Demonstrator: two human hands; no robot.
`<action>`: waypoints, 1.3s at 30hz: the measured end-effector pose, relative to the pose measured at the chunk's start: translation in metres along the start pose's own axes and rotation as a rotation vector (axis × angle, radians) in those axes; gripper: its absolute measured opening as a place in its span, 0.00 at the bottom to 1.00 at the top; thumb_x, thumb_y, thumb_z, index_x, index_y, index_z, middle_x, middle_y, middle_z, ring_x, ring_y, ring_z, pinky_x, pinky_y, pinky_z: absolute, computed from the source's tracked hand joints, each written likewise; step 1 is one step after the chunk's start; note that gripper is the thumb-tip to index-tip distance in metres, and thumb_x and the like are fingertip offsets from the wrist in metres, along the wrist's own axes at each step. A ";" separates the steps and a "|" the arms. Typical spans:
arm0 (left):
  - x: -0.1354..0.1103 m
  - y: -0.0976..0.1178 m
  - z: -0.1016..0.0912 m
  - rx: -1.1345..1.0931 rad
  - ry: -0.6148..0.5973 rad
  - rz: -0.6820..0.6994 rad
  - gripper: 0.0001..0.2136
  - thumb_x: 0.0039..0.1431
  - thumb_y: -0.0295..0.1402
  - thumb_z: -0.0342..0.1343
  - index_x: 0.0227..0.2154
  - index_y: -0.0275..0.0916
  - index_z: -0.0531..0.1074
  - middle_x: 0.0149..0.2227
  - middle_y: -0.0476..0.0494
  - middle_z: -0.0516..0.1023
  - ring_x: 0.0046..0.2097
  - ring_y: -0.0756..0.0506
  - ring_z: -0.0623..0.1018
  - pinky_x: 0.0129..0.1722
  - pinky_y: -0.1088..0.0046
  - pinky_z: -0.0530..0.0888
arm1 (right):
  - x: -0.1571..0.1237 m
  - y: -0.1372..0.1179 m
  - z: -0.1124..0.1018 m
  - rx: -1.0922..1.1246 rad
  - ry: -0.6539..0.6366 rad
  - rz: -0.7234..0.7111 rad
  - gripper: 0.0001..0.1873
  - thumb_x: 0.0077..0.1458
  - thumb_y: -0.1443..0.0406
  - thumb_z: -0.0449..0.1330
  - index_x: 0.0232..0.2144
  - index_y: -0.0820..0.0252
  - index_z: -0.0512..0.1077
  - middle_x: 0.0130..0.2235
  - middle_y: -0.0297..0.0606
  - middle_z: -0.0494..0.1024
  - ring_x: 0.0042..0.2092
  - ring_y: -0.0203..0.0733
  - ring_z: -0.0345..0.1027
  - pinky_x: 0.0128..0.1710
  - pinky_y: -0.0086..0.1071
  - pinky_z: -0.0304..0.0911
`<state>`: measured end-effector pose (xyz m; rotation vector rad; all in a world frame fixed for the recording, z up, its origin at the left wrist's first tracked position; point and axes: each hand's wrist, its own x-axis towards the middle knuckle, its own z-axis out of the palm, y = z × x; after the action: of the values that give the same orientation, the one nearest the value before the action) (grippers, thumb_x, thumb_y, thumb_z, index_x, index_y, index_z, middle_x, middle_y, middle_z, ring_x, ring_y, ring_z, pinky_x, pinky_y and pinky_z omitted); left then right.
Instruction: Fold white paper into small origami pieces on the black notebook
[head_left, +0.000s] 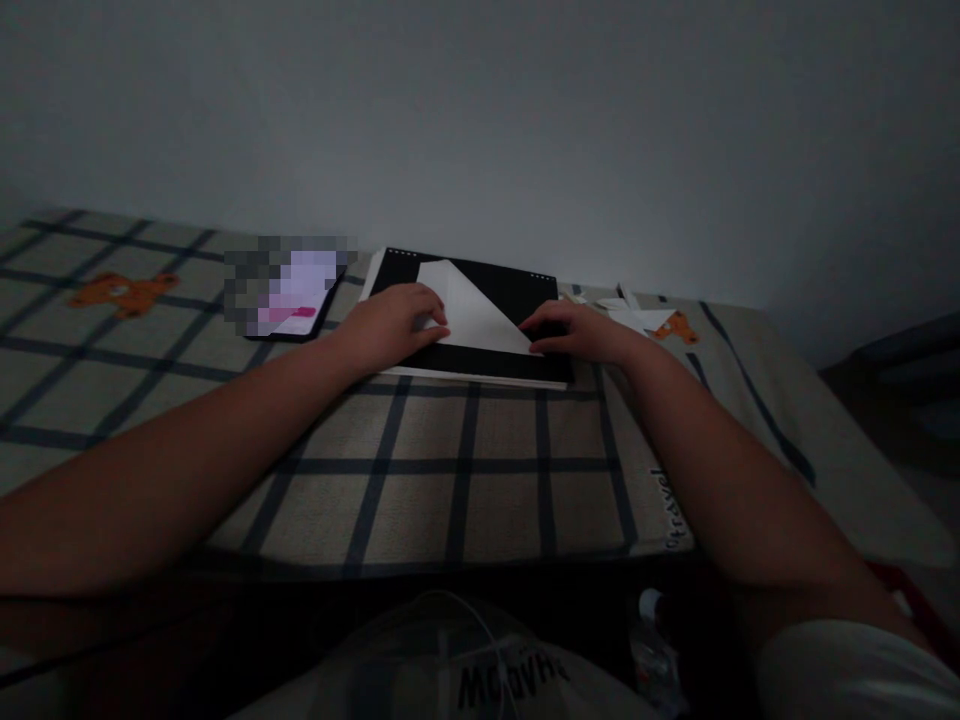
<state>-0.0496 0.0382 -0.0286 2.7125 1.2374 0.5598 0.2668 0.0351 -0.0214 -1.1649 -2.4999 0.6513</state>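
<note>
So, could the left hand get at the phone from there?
Probably yes: the phone lies just to the left of the left hand, with nothing seen standing between them. The hand would likely need to leave the paper first.

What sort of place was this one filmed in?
Probably a dim room in a home, though that isn't certain: a checked cloth with orange animal figures covers the work surface, a plain wall rises behind it, and a clear bottle shows below the edge.

Paper is laid on pad, pad on cloth; phone is placed left of pad, scraps right; cloth is backed by wall.
</note>
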 end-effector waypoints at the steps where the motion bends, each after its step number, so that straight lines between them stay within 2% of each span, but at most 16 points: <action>1: 0.000 0.000 0.000 0.002 0.001 -0.002 0.12 0.61 0.43 0.53 0.37 0.40 0.76 0.47 0.43 0.77 0.51 0.42 0.73 0.52 0.64 0.68 | 0.000 0.000 0.000 0.001 -0.004 -0.005 0.16 0.52 0.60 0.65 0.45 0.50 0.77 0.45 0.39 0.77 0.47 0.46 0.70 0.49 0.42 0.65; 11: 0.001 0.002 -0.002 -0.012 -0.011 -0.010 0.13 0.61 0.43 0.52 0.36 0.40 0.76 0.46 0.43 0.76 0.52 0.41 0.73 0.53 0.63 0.68 | -0.001 0.012 -0.007 -0.076 -0.033 -0.051 0.13 0.51 0.57 0.66 0.40 0.52 0.78 0.44 0.39 0.77 0.48 0.47 0.69 0.51 0.44 0.63; 23: 0.001 -0.003 0.001 -0.019 -0.001 -0.003 0.13 0.61 0.44 0.53 0.37 0.40 0.76 0.46 0.43 0.77 0.51 0.41 0.73 0.52 0.63 0.68 | -0.004 0.006 -0.013 -0.052 -0.120 -0.090 0.11 0.56 0.56 0.62 0.40 0.52 0.78 0.43 0.40 0.76 0.48 0.46 0.68 0.51 0.43 0.63; 32: 0.000 0.000 0.000 0.009 -0.002 -0.001 0.14 0.61 0.44 0.52 0.37 0.40 0.76 0.46 0.43 0.77 0.52 0.42 0.74 0.52 0.64 0.68 | 0.002 0.000 0.002 -0.110 -0.001 -0.044 0.09 0.56 0.57 0.60 0.34 0.53 0.76 0.40 0.40 0.77 0.44 0.46 0.68 0.49 0.43 0.62; 36: 0.000 0.000 -0.001 0.008 0.001 0.009 0.14 0.62 0.43 0.51 0.37 0.40 0.75 0.47 0.43 0.77 0.52 0.42 0.74 0.52 0.64 0.68 | 0.001 0.001 0.005 -0.111 0.068 0.023 0.14 0.52 0.57 0.64 0.41 0.52 0.75 0.41 0.40 0.76 0.43 0.47 0.68 0.46 0.42 0.63; 39: 0.000 0.001 -0.001 -0.001 -0.003 0.000 0.13 0.61 0.43 0.52 0.37 0.40 0.76 0.47 0.42 0.77 0.52 0.41 0.74 0.52 0.64 0.69 | -0.001 -0.003 0.006 -0.138 0.101 -0.009 0.20 0.51 0.59 0.65 0.48 0.52 0.73 0.43 0.40 0.76 0.44 0.48 0.68 0.45 0.42 0.62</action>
<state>-0.0492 0.0374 -0.0270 2.7116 1.2369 0.5557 0.2629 0.0314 -0.0248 -1.2009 -2.4964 0.4122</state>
